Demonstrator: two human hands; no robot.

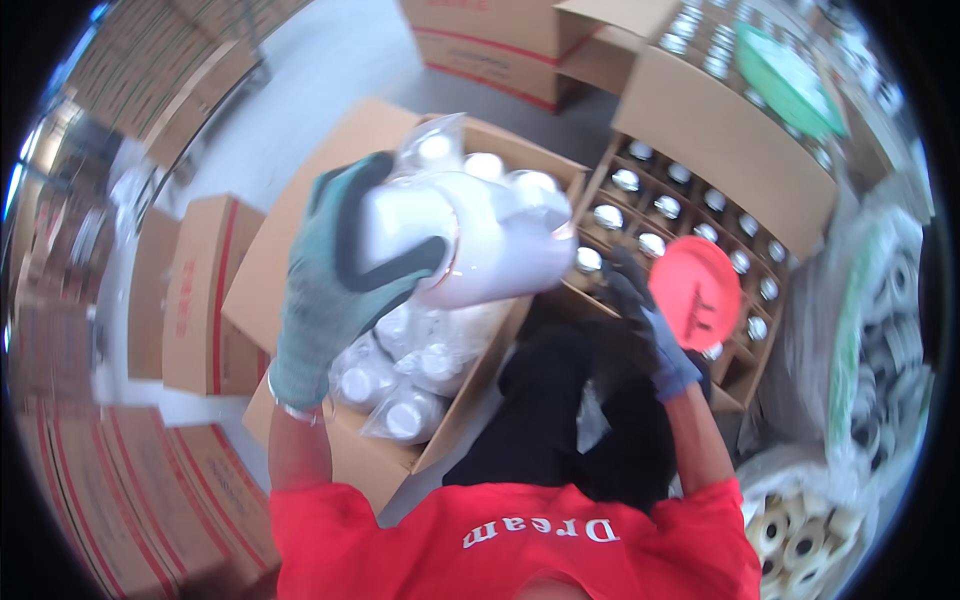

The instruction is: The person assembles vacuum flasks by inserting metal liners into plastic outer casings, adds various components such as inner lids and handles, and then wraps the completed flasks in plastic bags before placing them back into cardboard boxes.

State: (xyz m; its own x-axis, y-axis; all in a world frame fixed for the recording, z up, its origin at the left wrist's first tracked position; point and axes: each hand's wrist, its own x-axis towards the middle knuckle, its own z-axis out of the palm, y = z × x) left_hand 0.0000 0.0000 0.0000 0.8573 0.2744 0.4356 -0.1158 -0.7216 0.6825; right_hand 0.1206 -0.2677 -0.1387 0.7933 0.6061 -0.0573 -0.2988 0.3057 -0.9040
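Note:
My left hand, in a green glove with dark finger coating, is closed around a white jug-shaped vessel. The vessel lies tilted on its side in the air, blurred by motion, above an open carton. Inside that carton are several white-capped pieces in clear plastic bags. My right hand, in a dark blue glove, has its fingers stretched toward silver-topped flasks in a divided carton. Nothing shows in that hand, though its fingers are blurred. Beside it, a red round dish rests over the compartments.
Cartons with red stripes stand at the left and far side. A green tray-like piece lies over more silver-topped items at the far right. At the right are clear bags of grey rings and a bag of cream-coloured tubes.

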